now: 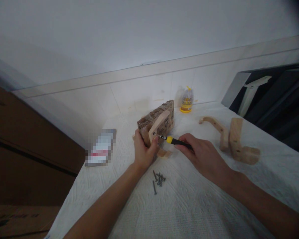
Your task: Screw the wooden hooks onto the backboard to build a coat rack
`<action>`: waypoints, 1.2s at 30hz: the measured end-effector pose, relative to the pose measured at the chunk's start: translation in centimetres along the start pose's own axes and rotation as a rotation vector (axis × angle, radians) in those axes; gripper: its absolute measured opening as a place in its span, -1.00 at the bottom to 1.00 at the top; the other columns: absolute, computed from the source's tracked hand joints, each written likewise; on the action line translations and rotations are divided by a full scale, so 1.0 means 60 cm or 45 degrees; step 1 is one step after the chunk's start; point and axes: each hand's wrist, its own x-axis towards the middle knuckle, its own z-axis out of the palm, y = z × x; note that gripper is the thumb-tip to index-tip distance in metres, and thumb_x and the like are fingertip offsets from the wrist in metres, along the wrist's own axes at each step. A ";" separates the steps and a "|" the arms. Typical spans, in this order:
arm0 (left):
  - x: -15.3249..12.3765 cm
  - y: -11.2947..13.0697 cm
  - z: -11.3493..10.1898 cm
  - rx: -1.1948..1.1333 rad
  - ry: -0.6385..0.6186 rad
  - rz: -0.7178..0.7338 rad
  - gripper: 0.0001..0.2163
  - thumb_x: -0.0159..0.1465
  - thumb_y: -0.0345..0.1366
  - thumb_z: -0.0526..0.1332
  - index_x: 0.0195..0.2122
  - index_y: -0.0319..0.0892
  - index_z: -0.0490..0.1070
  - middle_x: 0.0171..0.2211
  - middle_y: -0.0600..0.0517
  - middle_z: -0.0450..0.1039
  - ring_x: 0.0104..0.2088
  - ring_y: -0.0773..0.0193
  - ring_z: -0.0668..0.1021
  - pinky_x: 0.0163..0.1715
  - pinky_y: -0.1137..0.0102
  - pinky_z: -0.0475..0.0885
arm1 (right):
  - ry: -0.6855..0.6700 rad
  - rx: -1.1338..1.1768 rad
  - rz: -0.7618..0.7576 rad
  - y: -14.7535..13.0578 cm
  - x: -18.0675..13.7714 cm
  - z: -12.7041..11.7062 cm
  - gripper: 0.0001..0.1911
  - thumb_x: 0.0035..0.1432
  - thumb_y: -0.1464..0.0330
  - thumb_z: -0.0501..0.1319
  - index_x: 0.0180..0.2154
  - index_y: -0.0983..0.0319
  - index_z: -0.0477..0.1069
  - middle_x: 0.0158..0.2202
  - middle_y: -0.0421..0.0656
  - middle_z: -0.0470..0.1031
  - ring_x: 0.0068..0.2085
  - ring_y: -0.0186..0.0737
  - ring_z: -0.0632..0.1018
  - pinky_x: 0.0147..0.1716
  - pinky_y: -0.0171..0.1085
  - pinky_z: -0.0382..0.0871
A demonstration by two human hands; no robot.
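Observation:
My left hand (144, 149) is closed around the near end of a brown woven block (168, 114) and a pale curved wooden hook (160, 120) lying against its side. The thumb presses near the hook's lower end. In my right hand (199, 149) is a black and yellow screwdriver (175, 140), its tip at a hole or screw in the hook; which of the two I cannot tell. Several loose screws (159, 179) lie on the cloth in front of my left hand. Part of the block is hidden behind the hook and my fingers.
Two more wooden hooks, a slim one (216, 127) and a thick one (239, 142), lie at the right. A yellow-based screwdriver bit case (186, 101) stands by the wall. A blurred-out phone-like rectangle (101, 147) lies left, near cardboard boxes (32, 139).

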 end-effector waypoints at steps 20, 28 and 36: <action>0.002 0.002 -0.001 -0.027 -0.001 0.013 -0.70 0.14 -0.24 0.25 -0.15 -0.11 0.20 -0.28 0.05 0.37 -0.27 0.27 0.47 -0.27 0.31 0.43 | 0.125 -0.227 -0.097 0.004 -0.001 0.001 -0.79 0.26 0.24 0.02 -0.32 0.20 0.33 -0.39 -0.15 0.55 -0.45 -0.15 0.57 -0.55 -0.26 0.32; 0.002 0.001 0.002 -0.059 0.007 -0.006 -0.69 0.14 -0.23 0.25 -0.15 -0.12 0.19 -0.28 0.04 0.36 -0.27 0.28 0.47 -0.27 0.33 0.43 | 0.263 -0.021 -0.065 0.003 0.000 0.002 -0.85 0.25 0.26 0.01 -0.34 0.18 0.22 -0.41 -0.11 0.48 -0.47 -0.19 0.53 -0.57 -0.27 0.33; 0.002 0.005 0.001 -0.023 0.012 0.015 -0.70 0.13 -0.22 0.25 -0.16 -0.12 0.21 -0.28 0.03 0.36 -0.25 0.24 0.47 -0.24 0.27 0.43 | 0.160 -0.263 -0.040 0.006 0.001 -0.007 -0.74 0.26 0.20 0.00 -0.41 0.18 0.27 -0.49 -0.16 0.47 -0.50 -0.13 0.53 -0.57 -0.22 0.28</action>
